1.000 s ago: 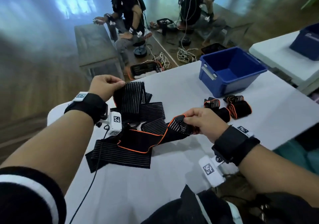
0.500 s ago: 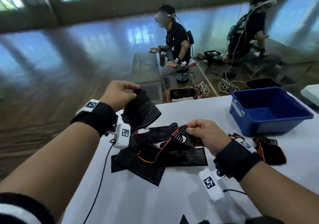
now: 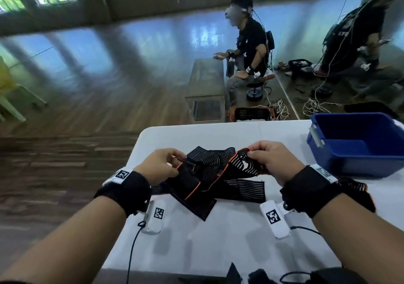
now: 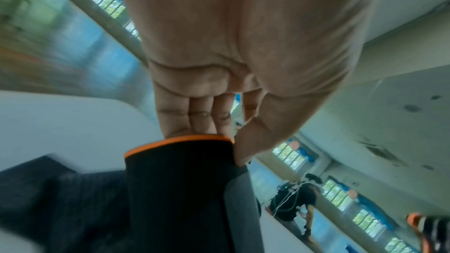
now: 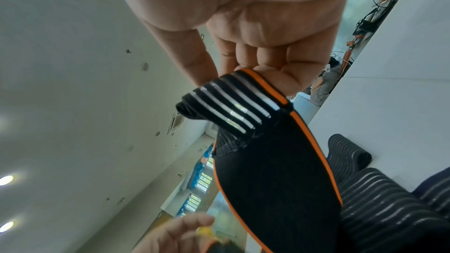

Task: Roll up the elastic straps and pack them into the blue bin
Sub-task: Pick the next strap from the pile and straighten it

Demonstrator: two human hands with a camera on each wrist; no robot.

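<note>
A black elastic strap (image 3: pixel 203 174) with orange edging and white stripes hangs between both hands above the white table (image 3: pixel 218 240). My left hand (image 3: pixel 161 165) pinches its plain black orange-edged end (image 4: pixel 180 161). My right hand (image 3: pixel 269 159) pinches the striped end (image 5: pixel 233 101), fingers curled round it. More of the black striped strap (image 3: pixel 242 190) lies unrolled on the table under the hands. The blue bin (image 3: pixel 358 143) stands at the right, its visible part holding nothing. Behind my right wrist a rolled strap (image 3: pixel 358 187) shows partly.
The table's left edge and rounded far corner are close to my left hand. Two people sit on the wooden floor beyond the table, among cables and a dark crate (image 3: pixel 251 114). A grey bench (image 3: pixel 206 86) stands behind the table.
My left hand let go of the raised striped band and came down to pinch the orange-edged end. The hands now sit closer together. The camera has tilted upward and left.
</note>
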